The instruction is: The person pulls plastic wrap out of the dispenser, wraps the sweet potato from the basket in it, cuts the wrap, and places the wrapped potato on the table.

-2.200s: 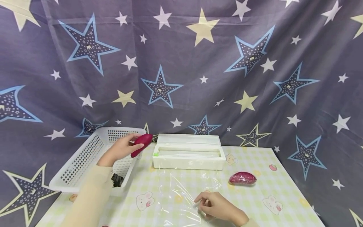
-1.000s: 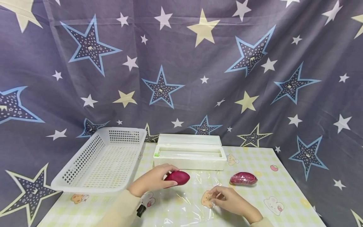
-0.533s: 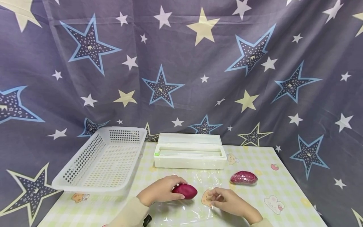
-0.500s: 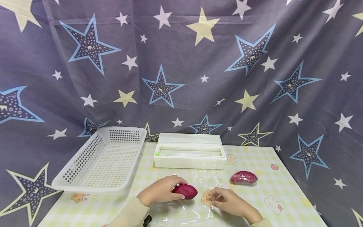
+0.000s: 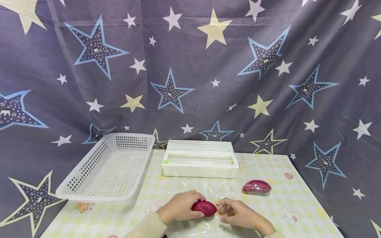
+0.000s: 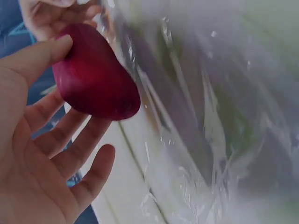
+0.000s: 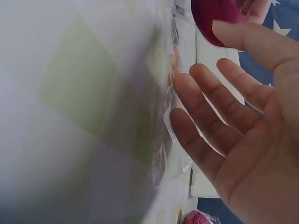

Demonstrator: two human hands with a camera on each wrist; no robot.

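Observation:
A smooth purple-red sweet potato [image 5: 206, 209] is held by my left hand [image 5: 180, 207], thumb on one side and fingertips on the other. It sits low over a sheet of clear cling film [image 6: 201, 135] spread on the table. My right hand [image 5: 239, 214] is beside the sweet potato's right end with loosely bent fingers; its thumb overlaps the sweet potato in the right wrist view, and nothing is gripped. A second sweet potato [image 5: 256, 187], wrapped in film, lies to the right. Behind the sheet stands a white cling film box [image 5: 199, 170] with its lid up.
A white perforated basket [image 5: 96, 198] stands at the left of the table. The table has a green checked cloth [image 5: 297, 188] with cartoon prints. Behind it hangs a dark curtain [image 5: 190, 56] with stars.
My left hand has brought the sweet potato from over the basket, rightward and nearer, down to the film. My right hand has shifted slightly right and now has the sweet potato beside its fingertips.

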